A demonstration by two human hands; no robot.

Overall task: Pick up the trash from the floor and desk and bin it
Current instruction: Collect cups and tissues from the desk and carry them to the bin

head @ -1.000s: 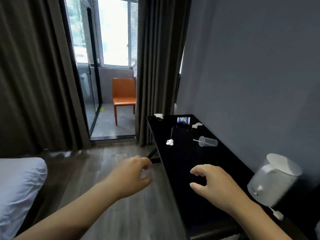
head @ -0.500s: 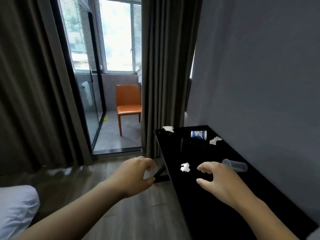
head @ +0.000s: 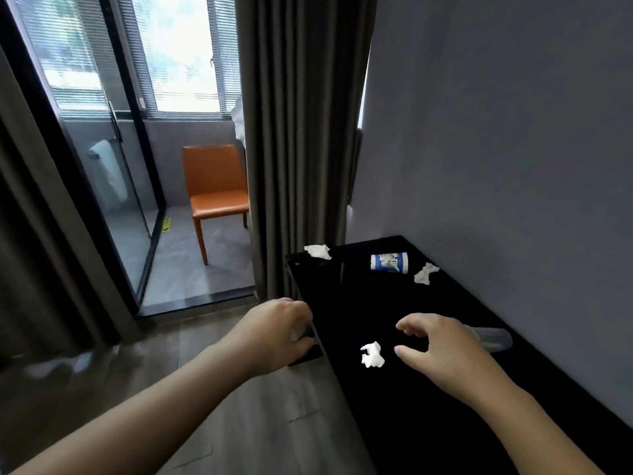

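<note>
Curling round a pale scrap [head: 297, 332], the fingers of the left hand [head: 277, 332] are closed on it just off the room-side edge of the black desk [head: 376, 303], over the wooden floor [head: 239, 406]. The scrap is blurred and I cannot tell what it is. The right hand [head: 445, 351] is above the desk top with nothing in it: the thumb and the forefinger stand apart, and the other fingers are loosely bent. Just beside its thumb, toward the room-side edge, lies a crumpled white tissue [head: 372, 355], which the hand does not touch. Behind the right hand, on the wall side, a clear plastic cup [head: 496, 339] lies on its side, partly hidden by the hand. Farther along, near the far end of the desk, a blue and white container [head: 390, 263] also lies on its side. A second tissue wad [head: 425, 273] is just beside it, close to the wall edge. A third wad [head: 318, 251] sits at the far corner by the grey curtain [head: 298, 132]. Past the curtain, an orange chair [head: 215, 190] stands near a glass door [head: 113, 200].
</note>
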